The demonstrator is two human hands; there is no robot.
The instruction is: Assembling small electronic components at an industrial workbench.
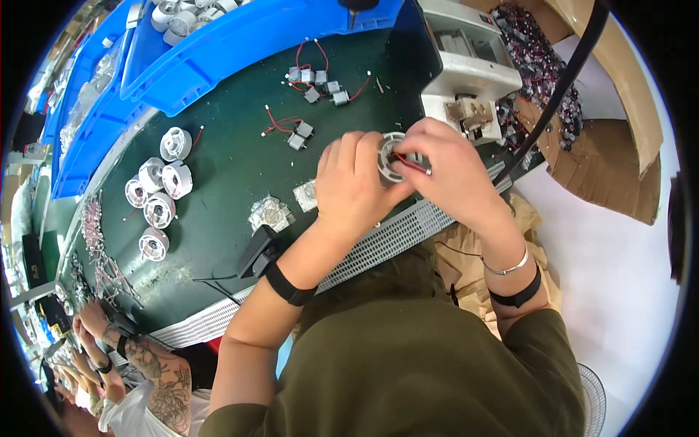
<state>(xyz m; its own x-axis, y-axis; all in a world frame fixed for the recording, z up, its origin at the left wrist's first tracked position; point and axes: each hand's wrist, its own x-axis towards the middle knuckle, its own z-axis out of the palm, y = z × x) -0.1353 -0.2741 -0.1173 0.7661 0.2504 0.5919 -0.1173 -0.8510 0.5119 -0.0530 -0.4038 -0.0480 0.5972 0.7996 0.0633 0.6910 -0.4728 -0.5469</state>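
Note:
My left hand (351, 178) is wrapped round the left side of a white round plastic housing (384, 167), holding it above the near part of the green table. At the housing's open face, my right hand (453, 169) has its thumb and fingers closed on a short red and black wire lead (409, 163) with a small white plug at its end. Fingers cover much of the housing, so its inside is mostly hidden. Two small motors (300, 135) with red wires lie beyond my left hand.
More small motors (320, 79) lie farther back. Several white housings (159, 210) stand at left, beside loose wire leads (95, 233). Blue bins (218, 54) line the back. A bench machine (466, 65) and a black cable (561, 87) are at right. A co-worker's tattooed arm (164, 379) is lower left.

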